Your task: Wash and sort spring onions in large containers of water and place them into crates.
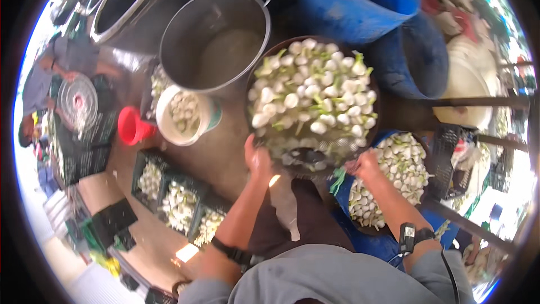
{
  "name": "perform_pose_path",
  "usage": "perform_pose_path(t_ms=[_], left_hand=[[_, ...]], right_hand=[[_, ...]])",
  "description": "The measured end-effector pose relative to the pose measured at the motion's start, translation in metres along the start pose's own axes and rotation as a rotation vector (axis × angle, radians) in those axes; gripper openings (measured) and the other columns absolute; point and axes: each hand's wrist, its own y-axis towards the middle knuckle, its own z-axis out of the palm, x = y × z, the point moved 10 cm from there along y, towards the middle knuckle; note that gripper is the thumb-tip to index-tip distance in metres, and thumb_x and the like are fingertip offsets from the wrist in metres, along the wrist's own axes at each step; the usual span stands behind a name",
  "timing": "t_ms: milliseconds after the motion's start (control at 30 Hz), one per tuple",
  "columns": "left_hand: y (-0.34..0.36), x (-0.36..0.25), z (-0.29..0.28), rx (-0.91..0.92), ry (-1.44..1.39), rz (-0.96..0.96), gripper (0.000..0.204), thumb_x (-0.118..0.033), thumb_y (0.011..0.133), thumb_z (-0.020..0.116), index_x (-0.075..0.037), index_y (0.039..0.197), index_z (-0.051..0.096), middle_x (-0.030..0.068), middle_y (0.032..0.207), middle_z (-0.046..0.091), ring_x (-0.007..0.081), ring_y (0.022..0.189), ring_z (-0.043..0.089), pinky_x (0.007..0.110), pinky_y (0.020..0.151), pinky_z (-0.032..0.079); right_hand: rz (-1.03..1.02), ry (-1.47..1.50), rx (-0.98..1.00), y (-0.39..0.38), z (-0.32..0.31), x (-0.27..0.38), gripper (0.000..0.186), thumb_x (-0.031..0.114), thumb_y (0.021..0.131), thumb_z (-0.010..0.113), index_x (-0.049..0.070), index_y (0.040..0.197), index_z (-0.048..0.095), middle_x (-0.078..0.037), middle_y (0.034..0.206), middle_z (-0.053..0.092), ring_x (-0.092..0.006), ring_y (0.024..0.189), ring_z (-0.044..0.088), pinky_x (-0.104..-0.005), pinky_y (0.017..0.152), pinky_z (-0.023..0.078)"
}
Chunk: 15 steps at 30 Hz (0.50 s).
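Observation:
In front of me a large round perforated pan (337, 145) is heaped on its far side with white bulbs (315, 87) that have short green stalks. Its near part, tilted toward me, shows bare metal with holes. My left hand (257, 159) is closed on the near left rim, fingers partly hidden behind it. At the near right rim my right hand (364, 165) is closed too, with green cord (337, 180) hanging beside it. Below my right forearm stands a blue tub (341, 194) filled with more white bulbs (388, 180).
A deep metal pot (216, 42) stands ahead left, beside a white bucket (209, 117) of bulbs and a red bucket (134, 126). Dark crates (161, 188) of bulbs line the left floor. Blue barrels (357, 8) stand ahead right. Another person (73, 59) is at far left.

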Motion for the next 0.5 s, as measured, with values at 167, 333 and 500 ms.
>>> perform_pose_path(t_ms=[167, 333, 500], left_hand=[[0.056, -0.013, 0.038, -0.112, 0.085, -0.050, 0.054, 0.004, 0.074, 0.043, -0.003, 0.128, 0.042, 0.0084, 0.099, 0.053, 0.0155, 0.075, 0.050, 0.029, 0.064, 0.042], [0.014, 0.019, 0.013, 0.028, 0.056, 0.018, 0.057, 0.008, 0.074, 0.039, -0.005, 0.129, 0.039, 0.0095, 0.107, 0.053, 0.0181, 0.085, 0.053, 0.031, 0.071, 0.045], [0.064, 0.008, 0.032, 0.106, 0.092, -0.034, 0.055, 0.007, 0.076, 0.036, -0.008, 0.130, 0.038, 0.0104, 0.110, 0.052, 0.0227, 0.098, 0.054, 0.037, 0.080, 0.047]], right_hand=[[0.095, -0.069, -0.042, 0.026, 0.040, 0.044, 0.022, 0.013, 0.077, 0.042, -0.003, 0.082, 0.055, -0.020, 0.086, 0.059, -0.0399, 0.090, 0.058, -0.0643, 0.077, 0.042], [-0.091, -0.043, 0.068, 0.047, -0.010, -0.007, 0.025, 0.033, 0.090, 0.043, 0.019, 0.108, 0.054, -0.011, 0.085, 0.063, -0.0299, 0.059, 0.058, -0.0434, 0.042, 0.046], [0.025, -0.042, -0.031, 0.066, 0.025, 0.029, 0.030, 0.011, 0.077, 0.043, -0.002, 0.102, 0.053, -0.021, 0.096, 0.057, -0.0398, 0.074, 0.058, -0.0598, 0.059, 0.047]])
